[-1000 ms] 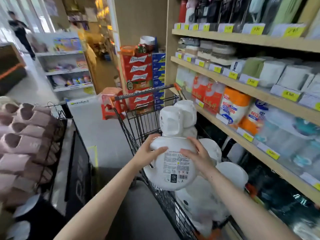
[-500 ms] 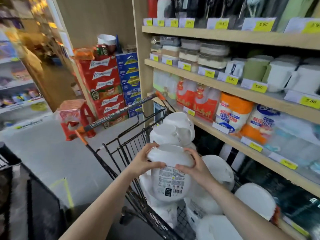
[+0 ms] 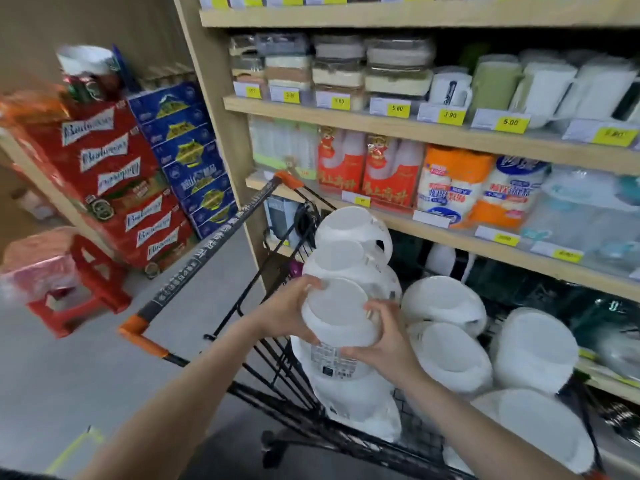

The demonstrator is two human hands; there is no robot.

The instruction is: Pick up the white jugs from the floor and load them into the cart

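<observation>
White jug [image 3: 337, 315] in both hands' grip [image 3: 284, 315] [image 3: 384, 344], among jugs crowding the cart [image 3: 194, 268].

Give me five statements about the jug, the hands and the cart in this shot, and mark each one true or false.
1. Both hands, the left hand and the right hand, hold one white jug. True.
2. The cart has no jugs in it. False: several white jugs already lie in it.
3. The held jug is over the cart's basket. True.
4. The cart handle has blue ends. False: its ends are orange.
5. The red stool stands inside the cart. False: it stands on the floor to the cart's left.
</observation>
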